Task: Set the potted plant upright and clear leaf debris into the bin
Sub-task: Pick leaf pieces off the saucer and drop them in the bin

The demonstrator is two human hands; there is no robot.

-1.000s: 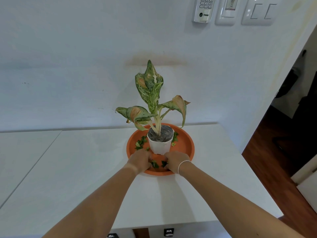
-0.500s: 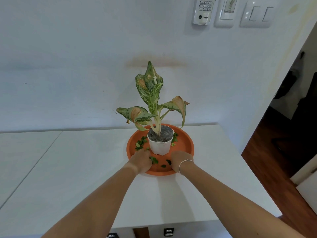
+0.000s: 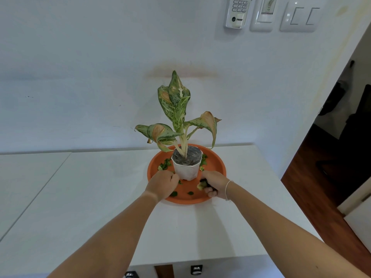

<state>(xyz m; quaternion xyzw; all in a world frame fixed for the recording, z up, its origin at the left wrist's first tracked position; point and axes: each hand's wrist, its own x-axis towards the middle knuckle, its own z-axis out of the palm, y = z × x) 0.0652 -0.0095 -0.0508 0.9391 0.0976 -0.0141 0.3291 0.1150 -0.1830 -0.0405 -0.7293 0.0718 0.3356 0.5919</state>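
Observation:
The potted plant stands upright in its white pot (image 3: 187,167) on an orange saucer (image 3: 215,166). Green leaf scraps lie on the saucer left of the pot (image 3: 164,165), right of it (image 3: 203,162) and at the front (image 3: 181,193). My left hand (image 3: 163,184) is curled over the saucer just left of the pot's base; what its fingers hold is hidden. My right hand (image 3: 215,184) grips a bunch of leaf scraps (image 3: 201,185) over the saucer's front right.
The saucer sits near the back of a white table (image 3: 100,197), close to the wall. The table's right edge drops to a wooden floor (image 3: 321,207). A keypad and switches (image 3: 269,13) hang on the wall above. No bin is in view.
My right hand has turned and drawn back to the right with scraps gathered in it. My left hand has slid forward to the pot's left side. Fewer scraps lie at the saucer's front.

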